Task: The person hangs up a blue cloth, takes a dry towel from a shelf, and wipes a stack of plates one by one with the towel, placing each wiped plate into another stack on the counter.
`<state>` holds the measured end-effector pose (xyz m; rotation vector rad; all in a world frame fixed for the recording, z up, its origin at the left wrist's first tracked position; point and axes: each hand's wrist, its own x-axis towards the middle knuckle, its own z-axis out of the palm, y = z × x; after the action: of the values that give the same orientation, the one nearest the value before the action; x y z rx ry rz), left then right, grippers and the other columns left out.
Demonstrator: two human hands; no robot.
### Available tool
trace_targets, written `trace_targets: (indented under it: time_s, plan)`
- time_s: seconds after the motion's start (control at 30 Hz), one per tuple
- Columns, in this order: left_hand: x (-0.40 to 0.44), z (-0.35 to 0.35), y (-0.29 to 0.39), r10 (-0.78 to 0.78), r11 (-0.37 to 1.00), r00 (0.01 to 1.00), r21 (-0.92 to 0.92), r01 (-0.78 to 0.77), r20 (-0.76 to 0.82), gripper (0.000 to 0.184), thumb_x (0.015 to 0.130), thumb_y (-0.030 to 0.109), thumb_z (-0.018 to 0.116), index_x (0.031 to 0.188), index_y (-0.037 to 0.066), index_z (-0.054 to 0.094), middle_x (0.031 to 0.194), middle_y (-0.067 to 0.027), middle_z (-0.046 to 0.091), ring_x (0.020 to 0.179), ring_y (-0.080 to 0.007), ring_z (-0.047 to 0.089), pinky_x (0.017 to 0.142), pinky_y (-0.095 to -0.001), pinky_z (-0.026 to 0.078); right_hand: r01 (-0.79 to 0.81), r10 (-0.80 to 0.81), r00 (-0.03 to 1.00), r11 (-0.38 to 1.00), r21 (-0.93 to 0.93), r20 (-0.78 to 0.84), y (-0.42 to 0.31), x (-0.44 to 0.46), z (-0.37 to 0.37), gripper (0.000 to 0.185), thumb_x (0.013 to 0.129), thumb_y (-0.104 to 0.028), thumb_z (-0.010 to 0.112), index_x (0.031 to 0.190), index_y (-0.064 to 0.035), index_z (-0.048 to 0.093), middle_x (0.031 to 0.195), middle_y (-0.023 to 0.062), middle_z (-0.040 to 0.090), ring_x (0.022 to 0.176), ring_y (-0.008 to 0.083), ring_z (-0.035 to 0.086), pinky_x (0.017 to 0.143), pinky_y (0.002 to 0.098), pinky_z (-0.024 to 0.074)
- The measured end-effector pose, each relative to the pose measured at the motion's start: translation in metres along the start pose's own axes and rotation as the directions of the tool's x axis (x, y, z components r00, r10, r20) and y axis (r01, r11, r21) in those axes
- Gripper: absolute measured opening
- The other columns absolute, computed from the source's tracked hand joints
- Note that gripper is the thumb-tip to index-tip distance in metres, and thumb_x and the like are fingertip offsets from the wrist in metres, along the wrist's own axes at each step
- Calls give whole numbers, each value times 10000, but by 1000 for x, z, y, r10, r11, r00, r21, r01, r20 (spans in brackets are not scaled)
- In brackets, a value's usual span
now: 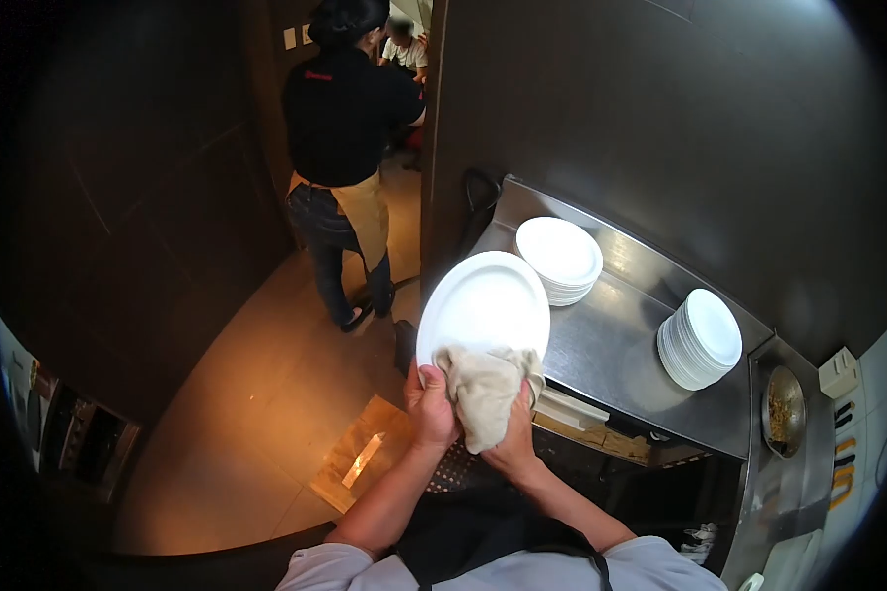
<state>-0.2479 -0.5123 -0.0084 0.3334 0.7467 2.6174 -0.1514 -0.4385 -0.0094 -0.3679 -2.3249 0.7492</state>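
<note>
A white oval plate (486, 303) is held up in front of me, tilted, beside the steel counter. My left hand (432, 410) grips its lower left rim, with the thumb over the edge. A beige cloth (486, 386) is draped over the plate's near end and hangs below it. My right hand (512, 439) is closed on the cloth at the plate's lower right; its fingers are partly hidden under the cloth.
On the steel counter (611, 340) stand a stack of oval plates (560, 254) and a taller stack of white plates (712, 330). A metal bowl with food (784, 412) sits at the right. A person in an apron (340, 128) stands by the doorway. A cardboard piece (335, 478) lies low on the left.
</note>
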Motion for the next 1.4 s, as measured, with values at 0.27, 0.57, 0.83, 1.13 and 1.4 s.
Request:
trace_targets:
  time_s: [0.27, 0.57, 0.83, 1.13, 1.4]
  plan:
    - [-28, -20, 28, -66, 997, 996, 55, 63, 67, 530, 1035, 357, 505, 1410, -13, 443, 1376, -142, 551, 1252, -243, 537, 1092, -371, 395, -93, 356, 869, 800, 593, -344, 50, 18, -23, 585, 912, -102, 675, 1411, 2, 387, 1333, 138, 543, 1206, 240, 541, 1043, 372, 410]
    - [-39, -25, 25, -66, 998, 997, -27, 65, -41, 581, 1076, 429, 319, 1506, 40, 289, 1528, -135, 392, 1394, -306, 396, 1168, -442, 316, 47, 659, 743, 122, 991, -116, 49, -65, -77, 405, 1038, -284, 524, 1350, -30, 489, 1234, 94, 617, 1097, 222, 628, 943, 391, 522]
    - [75, 32, -74, -160, 983, 962, 55, 176, -220, 558, 1087, 396, 268, 1471, 1, 353, 1497, -149, 442, 1360, -326, 451, 1135, -454, 387, 43, 746, 665, 1, 999, -29, 88, -125, -134, 444, 1030, -327, 521, 1341, -11, 513, 1254, 112, 615, 1126, 234, 619, 972, 404, 504]
    - [203, 4, -159, -163, 966, 932, 139, 218, -324, 585, 1082, 392, 128, 1472, 32, 372, 1488, -151, 455, 1337, -349, 480, 1108, -522, 434, -175, 826, 557, 218, 960, -87, 130, -156, -139, 561, 1025, -408, 462, 1409, 1, 453, 1364, 134, 555, 1224, 263, 567, 1054, 418, 450]
    - [193, -23, -136, -5, 859, 807, 410, 305, -590, 504, 1076, 282, 337, 1477, -23, 343, 1451, -179, 482, 1261, -306, 547, 1055, -406, 469, -234, 725, 685, 301, 925, -63, 146, -167, -156, 610, 1001, -405, 451, 1428, 29, 424, 1405, 150, 521, 1266, 266, 536, 1092, 407, 411]
